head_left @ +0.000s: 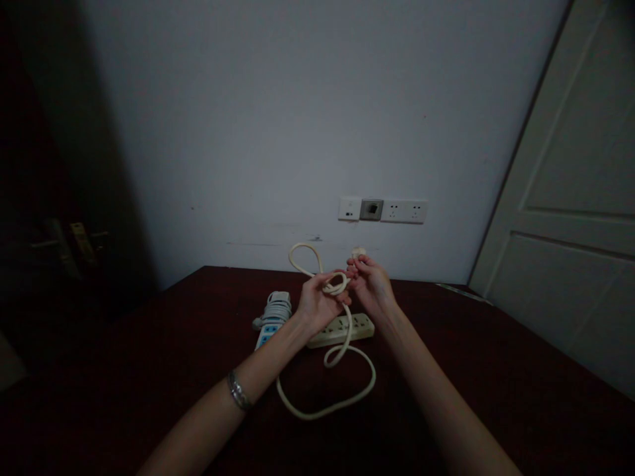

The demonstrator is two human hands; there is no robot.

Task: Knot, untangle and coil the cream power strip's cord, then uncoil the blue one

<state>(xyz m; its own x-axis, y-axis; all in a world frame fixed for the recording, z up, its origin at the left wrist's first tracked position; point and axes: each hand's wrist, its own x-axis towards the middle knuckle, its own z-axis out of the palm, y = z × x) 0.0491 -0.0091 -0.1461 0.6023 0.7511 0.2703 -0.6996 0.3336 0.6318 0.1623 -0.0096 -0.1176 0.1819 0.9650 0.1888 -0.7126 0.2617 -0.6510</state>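
A cream power strip lies on the dark red table, and its cream cord loops toward me across the tabletop. My left hand is closed around a coil of that cord, with one loop standing up above the fingers. My right hand pinches the cord's plug end just right of the left hand. Both hands are raised a little above the strip, close together.
A second power strip, white and blue with its grey cord bundled on top, lies left of the cream one. Wall sockets sit on the wall behind. A pale door is at the right; dark furniture with handles stands left.
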